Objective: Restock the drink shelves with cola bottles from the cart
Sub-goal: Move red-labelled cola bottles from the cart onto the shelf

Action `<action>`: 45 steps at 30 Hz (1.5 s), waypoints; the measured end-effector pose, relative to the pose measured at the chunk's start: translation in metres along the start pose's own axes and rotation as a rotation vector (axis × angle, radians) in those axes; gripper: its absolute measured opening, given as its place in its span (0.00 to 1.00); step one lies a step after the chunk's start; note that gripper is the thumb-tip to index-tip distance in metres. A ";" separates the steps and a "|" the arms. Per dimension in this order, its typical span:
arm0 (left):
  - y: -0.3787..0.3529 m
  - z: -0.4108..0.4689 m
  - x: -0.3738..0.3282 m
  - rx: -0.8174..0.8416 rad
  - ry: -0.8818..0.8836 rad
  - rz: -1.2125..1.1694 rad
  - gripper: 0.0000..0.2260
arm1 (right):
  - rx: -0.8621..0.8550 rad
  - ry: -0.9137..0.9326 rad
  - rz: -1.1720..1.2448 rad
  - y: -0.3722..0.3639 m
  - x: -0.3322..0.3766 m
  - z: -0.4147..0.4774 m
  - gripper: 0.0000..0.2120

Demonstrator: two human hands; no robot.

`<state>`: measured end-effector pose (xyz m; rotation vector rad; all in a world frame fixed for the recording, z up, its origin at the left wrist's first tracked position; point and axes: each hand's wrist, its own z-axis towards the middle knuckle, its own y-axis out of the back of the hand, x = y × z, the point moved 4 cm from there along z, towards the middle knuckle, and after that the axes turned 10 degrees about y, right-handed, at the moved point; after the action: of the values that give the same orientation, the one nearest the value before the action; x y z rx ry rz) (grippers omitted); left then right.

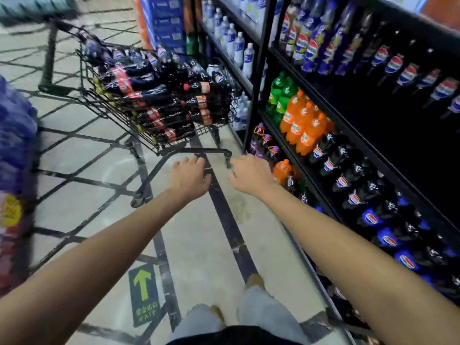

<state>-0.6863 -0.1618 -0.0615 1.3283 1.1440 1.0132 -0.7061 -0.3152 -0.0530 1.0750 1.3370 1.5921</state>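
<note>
- Evidently the shelves (258, 70) fill the right side of the frame, stocked with cola, orange (303, 128) and green bottles. The middle tier at right centre is dark and may be a gap, but that cannot be confirmed.
- The cart (151, 178) stands at upper centre, close beside the shelf end and a little ahead of the person. Its basket is full.
- The cola bottles (159, 90), which are the stock to be moved, lie on their sides in stacked layers inside the basket. None is in hand.
- A low front bar (214, 151) of the cart frame lies just beyond both hands.
- The left hand (189, 178) is stretched out with its fingers extended at or over that bar. It is not clasped round anything, and actual contact cannot be judged through the blur.
- The right hand (251, 175) hangs beside the bar's end with its fingers loosely curled. It is empty.
- Judgement: the step in hand is drawing or steadying the cart by its low bar before unloading.
- To do this well:
  - take the bar with both hands evenly, so the cart rolls straight and does not swing into the shelf post;
  - pull slowly, since the stacked bottles could roll;
  - stop it alongside the cola section at lower right;
  - lift bottles from the top layer first.
</note>
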 end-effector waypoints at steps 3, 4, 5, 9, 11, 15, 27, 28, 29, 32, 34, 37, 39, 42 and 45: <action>-0.001 0.034 0.028 0.009 0.074 0.018 0.19 | 0.016 0.087 0.005 -0.010 0.004 0.054 0.11; -0.001 0.047 0.035 0.010 0.096 0.026 0.19 | 0.015 0.117 0.000 -0.012 0.002 0.073 0.11; -0.002 0.062 0.042 0.006 0.115 0.033 0.19 | 0.009 0.144 0.006 -0.014 0.000 0.091 0.10; 0.007 0.125 0.062 -0.014 0.218 0.023 0.16 | 0.005 0.227 0.042 -0.018 -0.019 0.167 0.11; 0.013 0.155 0.067 -0.025 0.266 0.011 0.15 | -0.002 0.266 0.045 -0.014 -0.031 0.203 0.11; 0.026 0.208 0.078 -0.065 0.350 -0.012 0.14 | 0.018 0.372 0.037 -0.012 -0.043 0.272 0.10; 0.022 0.312 0.172 -0.099 0.526 0.009 0.15 | 0.097 0.604 0.021 -0.047 -0.017 0.445 0.14; 0.022 0.323 0.183 -0.110 0.522 0.019 0.15 | 0.104 0.608 0.023 -0.050 -0.014 0.461 0.13; 0.023 0.334 0.195 -0.116 0.522 0.022 0.15 | 0.119 0.612 0.023 -0.053 -0.011 0.476 0.12; 0.025 0.367 0.226 -0.112 0.509 0.040 0.16 | 0.140 0.630 0.011 -0.059 -0.002 0.519 0.12; 0.024 0.388 0.242 -0.080 0.490 0.049 0.18 | 0.154 0.620 0.018 -0.061 0.002 0.547 0.10; 0.022 0.415 0.262 -0.074 0.451 0.089 0.20 | 0.151 0.626 -0.004 -0.064 0.005 0.583 0.08; 0.023 0.426 0.273 -0.069 0.463 0.081 0.20 | 0.149 0.630 -0.018 -0.064 0.008 0.602 0.09; 0.018 0.436 0.283 -0.052 0.489 0.073 0.21 | 0.166 0.669 -0.015 -0.070 0.013 0.626 0.10; 0.010 0.448 0.292 -0.047 0.532 0.078 0.24 | 0.172 0.743 -0.025 -0.082 0.016 0.651 0.12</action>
<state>-0.1941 0.0436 -0.0965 1.0991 1.4544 1.4974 -0.0961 -0.0748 -0.0740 0.5533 1.9822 1.9777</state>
